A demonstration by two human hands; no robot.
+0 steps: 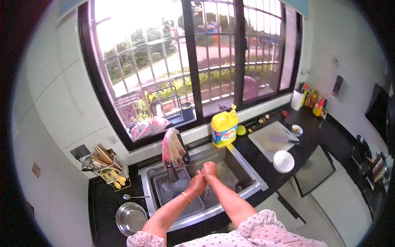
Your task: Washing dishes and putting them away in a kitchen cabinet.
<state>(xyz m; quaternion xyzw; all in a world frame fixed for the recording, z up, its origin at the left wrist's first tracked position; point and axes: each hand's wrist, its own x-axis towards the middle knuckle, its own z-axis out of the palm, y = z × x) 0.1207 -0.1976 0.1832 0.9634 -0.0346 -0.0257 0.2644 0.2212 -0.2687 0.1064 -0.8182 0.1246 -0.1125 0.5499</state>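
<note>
My left hand, with a gold bangle at the wrist, and my right hand meet above the sink. Their fingers are curled and touch each other; whether anything small is between them is hidden. Beneath them lies the steel basin, with a grey rectangular basket in its left part. Just behind, a faucet carries a pink and cream cloth draped over its neck. A yellow pump bottle of detergent stands at the sink's back right corner.
Left of the sink are a steel bowl, a spoon and a utensil rack. To the right, a cutting board bears a cleaver, beside a white bowl. A cabinet door juts out below the counter.
</note>
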